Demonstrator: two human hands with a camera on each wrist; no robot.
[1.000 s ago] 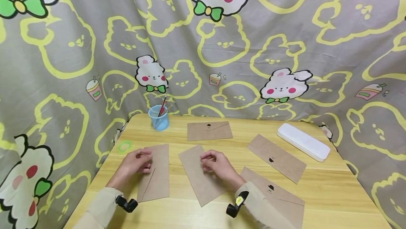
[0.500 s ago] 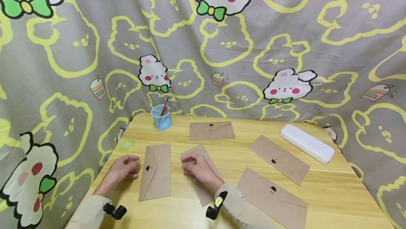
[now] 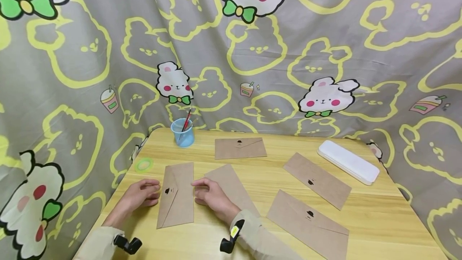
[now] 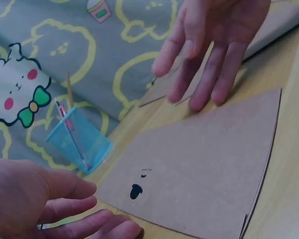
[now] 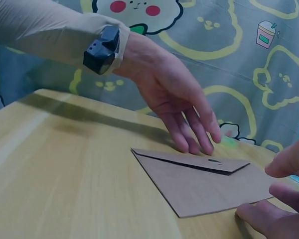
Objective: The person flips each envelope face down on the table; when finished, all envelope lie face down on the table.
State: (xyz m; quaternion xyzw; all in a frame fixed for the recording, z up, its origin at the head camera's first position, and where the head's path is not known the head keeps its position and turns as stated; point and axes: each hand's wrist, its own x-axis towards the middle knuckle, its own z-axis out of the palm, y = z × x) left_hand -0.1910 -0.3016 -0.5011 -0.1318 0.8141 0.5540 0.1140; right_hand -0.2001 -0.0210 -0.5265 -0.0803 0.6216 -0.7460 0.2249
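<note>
A brown kraft envelope with a small black hat print lies upright-wise on the table between both hands. My left hand is at its left edge, fingers loosely bent and holding nothing. On the other side, my right hand has its fingertips right at the envelope's right edge, thumb and fingers apart. Beneath the right hand lies a second envelope, partly covered by hand and wrist. In the right wrist view the near envelope's flap stands slightly raised from its body.
Another envelope lies at the back, and two more, one upper and one lower, lie slanted at the right. A white case sits at the back right. A blue cup holding brushes and a green tape ring are at the left.
My left hand has drawn left off the left envelope, uncovering its hat print. My right hand has moved left across the middle envelope to the left envelope's right edge.
</note>
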